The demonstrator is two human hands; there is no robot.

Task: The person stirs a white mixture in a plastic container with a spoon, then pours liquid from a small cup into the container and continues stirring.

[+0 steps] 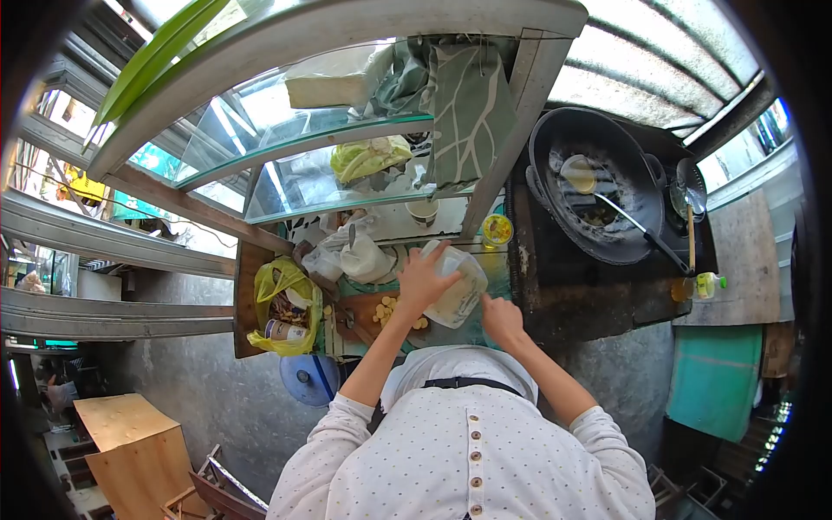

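My left hand (pixel 425 282) is at the left side of a translucent plastic container (pixel 452 305), its fingers over the rim and the thumb reaching across, gripping it. The container is tilted, with pale material inside that I cannot identify. My right hand (pixel 503 321) is closed beside the container's right edge; what it holds, if anything, is hidden. Pale round slices (pixel 386 309) lie on a brown chopping board (pixel 356 314), partly covered by my left forearm. Behind my left hand sits a white plastic bag (pixel 366 260) with a handle sticking out.
A large black wok (pixel 550 186) with a ladle (pixel 637 227) stands on the stove at right. A yellow bag (pixel 284 334) of scraps is at left. A yellow-lidded jar (pixel 497 230) stands behind my hands, below a glass-shelved cabinet (pixel 338 139) with cabbage (pixel 368 159) inside.
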